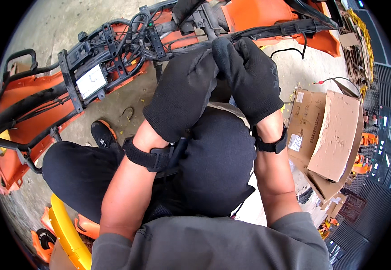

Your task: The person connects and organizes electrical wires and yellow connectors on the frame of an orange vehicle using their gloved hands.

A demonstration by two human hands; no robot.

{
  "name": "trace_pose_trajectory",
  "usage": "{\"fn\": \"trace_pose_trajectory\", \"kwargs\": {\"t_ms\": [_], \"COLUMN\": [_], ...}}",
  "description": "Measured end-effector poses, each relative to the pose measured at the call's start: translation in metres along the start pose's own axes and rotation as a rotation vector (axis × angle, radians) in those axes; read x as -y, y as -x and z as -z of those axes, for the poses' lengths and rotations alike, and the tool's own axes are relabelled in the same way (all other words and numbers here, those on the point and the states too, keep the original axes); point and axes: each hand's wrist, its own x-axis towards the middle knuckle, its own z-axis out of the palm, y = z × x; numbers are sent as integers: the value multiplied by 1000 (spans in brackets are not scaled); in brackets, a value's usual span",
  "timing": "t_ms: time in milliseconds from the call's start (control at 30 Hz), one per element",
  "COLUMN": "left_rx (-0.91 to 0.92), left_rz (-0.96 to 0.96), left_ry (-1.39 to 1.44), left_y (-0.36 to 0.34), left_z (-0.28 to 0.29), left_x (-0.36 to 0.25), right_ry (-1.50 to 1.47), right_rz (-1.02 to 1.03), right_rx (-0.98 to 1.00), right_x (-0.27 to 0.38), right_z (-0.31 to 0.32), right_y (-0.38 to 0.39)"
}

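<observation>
My left hand (184, 92) and my right hand (254, 76), both in black knit work gloves, meet in front of my raised knee (220, 159). The fingers of each are curled and pinched, with the fingertips touching or nearly so. Whatever lies between them is hidden by the gloves. Just beyond them stretches a dark metal vehicle frame (71, 85) with orange body panels (254, 18). Bundled black wires (137, 33) run along it, beside a module with a white label (92, 82). A loose black cable (302, 49) hangs to the right of my right hand.
An opened cardboard box (335, 135) stands on the floor at right, with stacked flattened cardboard (355, 54) farther back. At lower left lie a yellow curved panel (65, 229) and orange parts (87, 226). My shoe (104, 133) rests on the concrete near the frame.
</observation>
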Motion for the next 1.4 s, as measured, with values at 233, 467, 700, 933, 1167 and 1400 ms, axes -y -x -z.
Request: {"fn": "trace_pose_trajectory", "kwargs": {"t_ms": [233, 467, 700, 933, 1167, 1400], "left_rx": [-23, 63, 72, 242, 47, 120], "left_rz": [13, 194, 64, 68, -89, -12], "left_ry": [82, 297, 171, 165, -10, -97], "left_y": [0, 0, -2, 3, 2, 3], "left_z": [-2, 4, 3, 6, 1, 2], "left_x": [-4, -5, -2, 3, 6, 15], "right_ry": [-79, 42, 43, 230, -99, -622], "right_rz": [62, 428, 555, 667, 339, -236], "right_rx": [13, -102, -143, -87, 123, 158], "right_x": [-16, -39, -56, -70, -70, -25], "right_z": [-3, -16, -18, -13, -8, 29], "right_y": [10, 7, 9, 14, 13, 28]}}
